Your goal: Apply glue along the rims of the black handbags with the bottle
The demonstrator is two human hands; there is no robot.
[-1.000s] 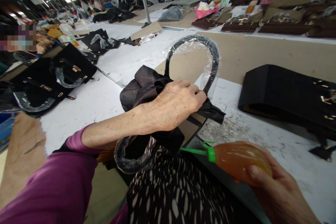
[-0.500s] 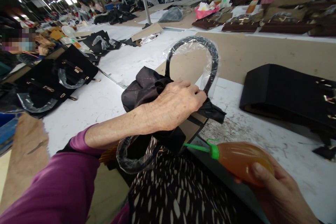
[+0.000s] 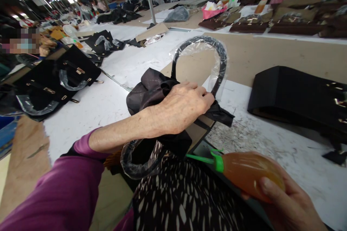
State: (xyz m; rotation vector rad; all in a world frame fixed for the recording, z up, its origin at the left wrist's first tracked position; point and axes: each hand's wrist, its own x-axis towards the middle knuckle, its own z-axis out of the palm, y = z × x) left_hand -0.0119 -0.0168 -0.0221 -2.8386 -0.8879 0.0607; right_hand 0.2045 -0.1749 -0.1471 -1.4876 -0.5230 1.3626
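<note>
Bent over the top of a black handbag (image 3: 145,92), my left hand (image 3: 187,106) has its fingers closed on the dark lining cloth; the fingertips are hidden. One plastic-wrapped handle (image 3: 222,57) of the bag arches up beyond the hand, and the other handle (image 3: 127,166) hangs down on the near side. My right hand (image 3: 287,198) is wrapped round a squeeze bottle (image 3: 249,173) of amber-brown liquid, lying nearly level. Its thin green nozzle (image 3: 200,158) points left, with the tip at the bag's dark lower edge; whether it touches cannot be made out.
A black bag (image 3: 292,95) lies on the right of the white-covered table (image 3: 146,56). More black handbags (image 3: 56,83) are at the left, close to a co-worker. Brown bags (image 3: 249,23), a pink basket (image 3: 213,12) and another glue-like bottle (image 3: 261,5) stand across the table.
The bottle in my right hand has moved slightly down and left, its nozzle tip too. My left hand and the bag have hardly shifted.
</note>
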